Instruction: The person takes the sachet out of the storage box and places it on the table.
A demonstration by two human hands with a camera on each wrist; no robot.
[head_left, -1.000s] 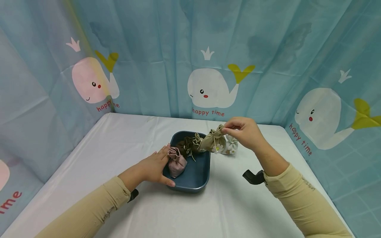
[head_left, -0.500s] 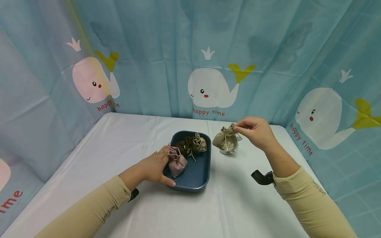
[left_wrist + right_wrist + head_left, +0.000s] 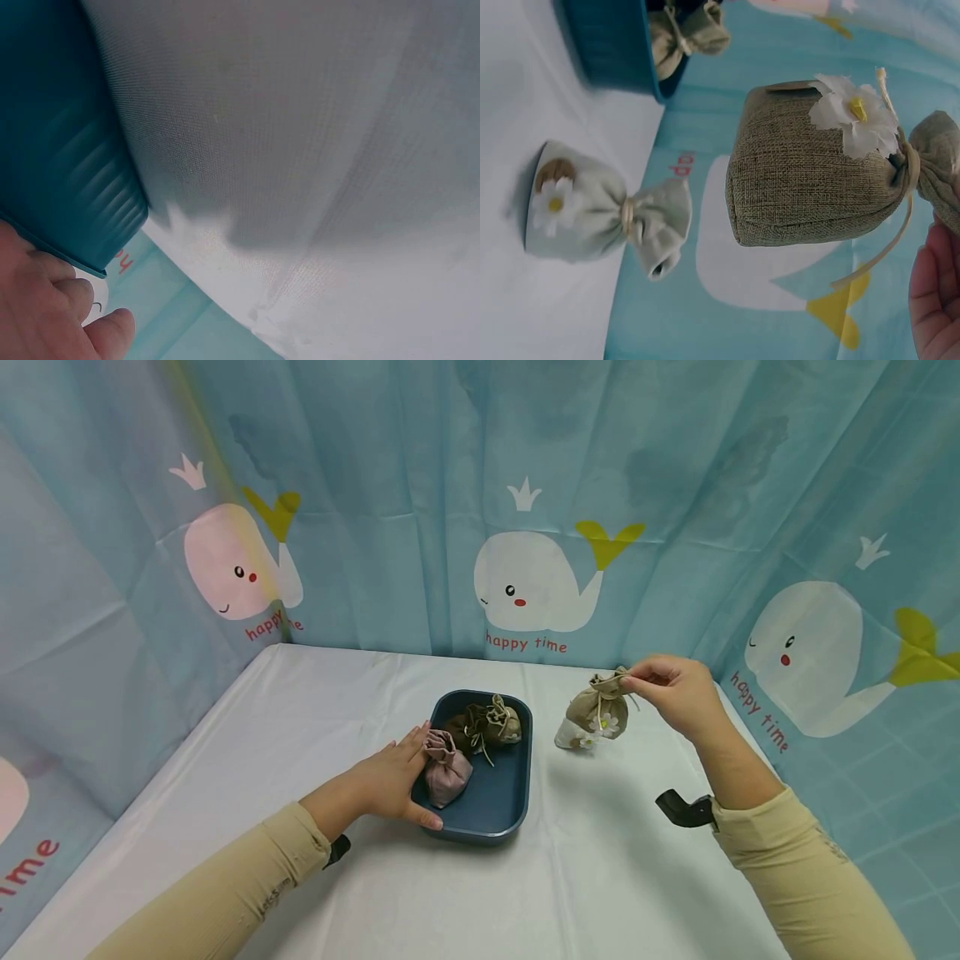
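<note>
My right hand (image 3: 675, 693) pinches the gathered neck of an olive-beige drawstring pouch (image 3: 802, 165), which bears a white cloth daisy and hangs above the table. Behind it, partly covered in the head view, a pale drawstring pouch (image 3: 585, 210) with a daisy stands on the table. Along the left rim of a dark blue plastic bin (image 3: 495, 802) lies my left hand (image 3: 386, 781), fingers spread and straight. Inside the bin sit a pink pouch (image 3: 447, 777) at the left, plus a dark brown pouch (image 3: 461, 727) and a tan pouch (image 3: 506, 724) at the back.
A white cloth covers the table (image 3: 480, 902). Blue curtains (image 3: 375, 527) printed with whales rise behind it and on both sides. Black wrist camera mounts (image 3: 684, 808) stick out beneath the sleeves.
My right hand has carried the olive-beige pouch rightward, from over the bin's back right edge to in front of the pale pouch. The left hand has stayed at the rim.
</note>
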